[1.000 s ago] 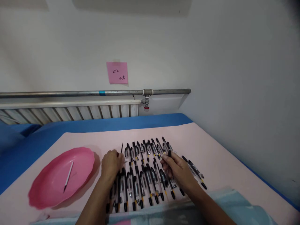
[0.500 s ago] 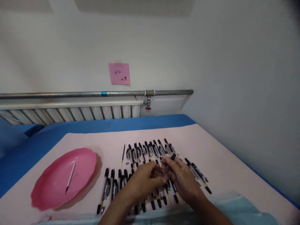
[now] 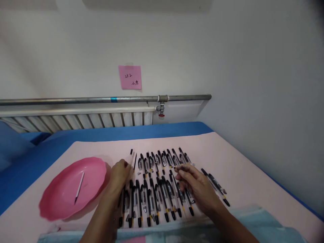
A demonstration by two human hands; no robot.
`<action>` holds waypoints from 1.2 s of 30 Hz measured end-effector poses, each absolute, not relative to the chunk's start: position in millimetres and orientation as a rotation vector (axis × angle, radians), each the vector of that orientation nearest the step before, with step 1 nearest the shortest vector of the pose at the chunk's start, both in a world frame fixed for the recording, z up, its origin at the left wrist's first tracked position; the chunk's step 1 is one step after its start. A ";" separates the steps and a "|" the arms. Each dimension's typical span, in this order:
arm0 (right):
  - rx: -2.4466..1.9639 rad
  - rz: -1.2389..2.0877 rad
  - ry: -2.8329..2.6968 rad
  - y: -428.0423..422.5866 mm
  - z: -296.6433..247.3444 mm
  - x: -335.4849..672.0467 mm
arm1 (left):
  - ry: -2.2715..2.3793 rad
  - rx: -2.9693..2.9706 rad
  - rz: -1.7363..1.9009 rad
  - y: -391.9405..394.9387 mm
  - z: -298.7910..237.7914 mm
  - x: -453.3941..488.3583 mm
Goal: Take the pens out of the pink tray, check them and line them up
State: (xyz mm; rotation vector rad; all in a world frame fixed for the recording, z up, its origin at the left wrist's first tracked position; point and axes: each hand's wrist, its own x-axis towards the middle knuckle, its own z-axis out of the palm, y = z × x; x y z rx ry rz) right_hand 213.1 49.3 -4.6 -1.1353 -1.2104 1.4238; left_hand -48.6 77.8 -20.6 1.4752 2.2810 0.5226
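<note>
My left hand is closed at the left end of the rows, its fingertips on a clear pen barrel with a black end. Beside that barrel lies a thin dark pen refill. My right hand hovers over the right part of the rows with thumb and fingers pinched together. Whatever those fingers hold, if anything, is too small to make out. Between my hands lie two rows of clear pen parts with black ends, the back row and the front row, with caps and small metallic tips among them.
A pink scalloped plate on the left holds one white stick-like refill. To the right lie two separate pens. The pink sheet covers a blue surface against the wall, below a radiator and pipe.
My left hand has moved away from my right, to the left end of the rows, with the black-ended barrel. My right hand stays over the right side and no longer has that barrel.
</note>
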 end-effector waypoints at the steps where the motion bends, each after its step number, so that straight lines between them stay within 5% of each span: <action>1: -1.139 1.414 -1.228 48.8 -4.8 212.7 | 2.294 1.494 0.501 78.1 -22.0 -47.3; 21: -1.244 1.310 -1.324 50.6 1.0 215.0 | 2.291 1.657 0.454 78.5 -24.8 -39.5; 36: -1.375 0.731 -1.264 76.8 -3.6 265.7 | 2.429 1.708 0.782 30.1 -7.7 -19.1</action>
